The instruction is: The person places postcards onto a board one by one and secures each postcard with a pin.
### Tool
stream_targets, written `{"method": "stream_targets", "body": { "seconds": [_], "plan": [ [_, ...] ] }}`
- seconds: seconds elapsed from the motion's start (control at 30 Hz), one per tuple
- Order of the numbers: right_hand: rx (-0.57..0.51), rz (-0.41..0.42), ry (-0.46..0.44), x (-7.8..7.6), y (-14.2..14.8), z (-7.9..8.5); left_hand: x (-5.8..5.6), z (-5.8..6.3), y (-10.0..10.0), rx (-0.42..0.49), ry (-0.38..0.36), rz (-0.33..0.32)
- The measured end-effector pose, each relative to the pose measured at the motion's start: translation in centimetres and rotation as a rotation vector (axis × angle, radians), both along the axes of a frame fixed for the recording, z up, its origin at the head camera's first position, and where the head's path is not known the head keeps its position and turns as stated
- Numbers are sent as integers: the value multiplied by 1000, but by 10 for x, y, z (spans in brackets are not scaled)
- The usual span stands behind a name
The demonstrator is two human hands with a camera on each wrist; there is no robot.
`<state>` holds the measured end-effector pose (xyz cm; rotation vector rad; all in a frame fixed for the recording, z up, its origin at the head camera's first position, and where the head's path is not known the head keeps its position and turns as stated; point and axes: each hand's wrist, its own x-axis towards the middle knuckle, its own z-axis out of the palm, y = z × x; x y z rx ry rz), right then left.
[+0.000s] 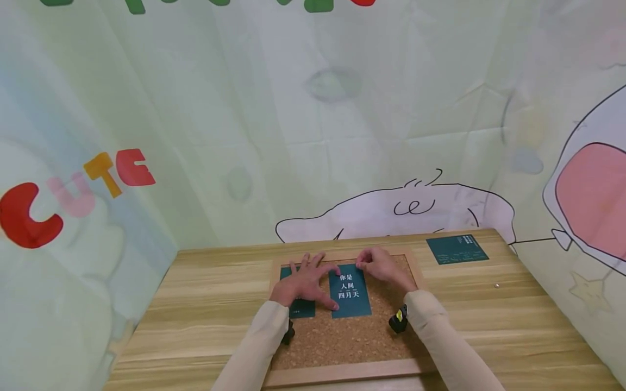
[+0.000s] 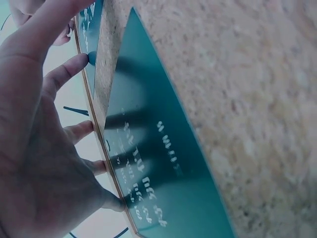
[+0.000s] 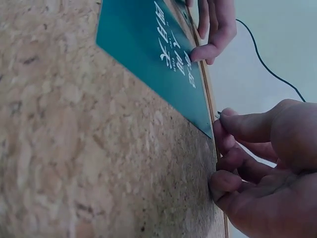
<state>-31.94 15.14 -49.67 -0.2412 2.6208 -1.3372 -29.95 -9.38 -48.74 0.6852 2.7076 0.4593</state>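
A dark green card with white Chinese characters point(image 1: 349, 296) lies on a cork board point(image 1: 337, 342). My left hand point(image 1: 305, 285) is spread over the board, its thumb and index fingertip pressing the left part of this card. Its palm passes above a second green card point(image 2: 148, 148), which it partly hides in the head view. At the first card's upper right corner, my right hand point(image 1: 383, 267) pinches a small pin point(image 3: 218, 115) between thumb and index finger. Most of the pin is hidden by the fingertips, and the other fingers are curled in against the board.
The board's wooden frame point(image 1: 342, 373) rests on a wood-grain table point(image 1: 210, 304). Another green card point(image 1: 457, 250) lies at the table's back right, with a small shiny piece point(image 1: 496, 285) in front of it. A printed cloth point(image 1: 235, 136) hangs behind the table.
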Motion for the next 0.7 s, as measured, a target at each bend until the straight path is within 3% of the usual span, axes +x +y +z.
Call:
{"method": "stream_targets", "body": {
  "seconds": [0.33,0.7],
  "plan": [
    [17,-51,-35,-3,0,-2,0,-1,0,1,0,-3],
    [119,-72,-61,-2,-4,8,0,1,0,-10,-3,-2]
  ]
}}
